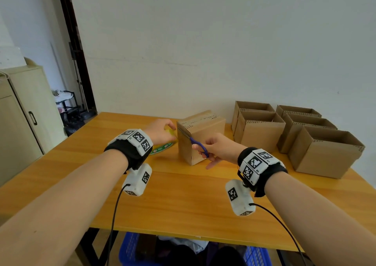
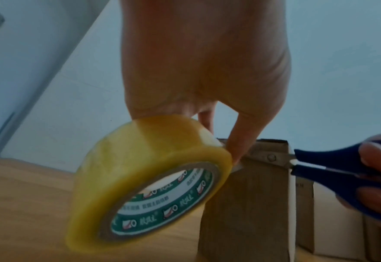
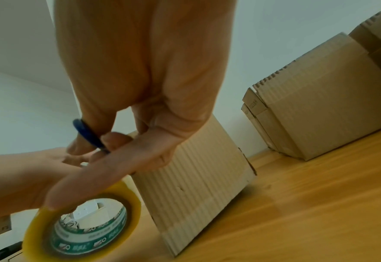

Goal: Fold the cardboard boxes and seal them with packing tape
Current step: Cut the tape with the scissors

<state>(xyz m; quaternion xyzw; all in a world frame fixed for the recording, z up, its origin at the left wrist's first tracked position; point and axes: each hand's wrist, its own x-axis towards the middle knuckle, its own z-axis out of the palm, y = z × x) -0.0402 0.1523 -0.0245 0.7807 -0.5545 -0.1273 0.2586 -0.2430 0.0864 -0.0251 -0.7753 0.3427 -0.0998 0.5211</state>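
A closed cardboard box point(image 1: 203, 133) stands mid-table, its ribbed side showing in the right wrist view point(image 3: 196, 186). My left hand point(image 1: 162, 132) grips a yellow packing tape roll point(image 2: 144, 177) with a green-printed core, tilted against the box's left face; one finger point(image 2: 241, 141) presses at the box's top edge. My right hand point(image 1: 213, 149) holds blue-handled scissors point(image 2: 341, 170), thumb and fingers through the loops. The blades point(image 2: 267, 157) lie at the box's upper left edge, just beside the roll. Any tape strip between roll and box is too faint to make out.
Several open cardboard boxes point(image 1: 262, 131) stand in rows at the table's right back, the nearest point(image 1: 325, 153) close to my right forearm. A pale cabinet point(image 1: 24, 113) is off the table's left. A blue crate point(image 1: 130, 247) sits under the wooden table point(image 1: 183, 200).
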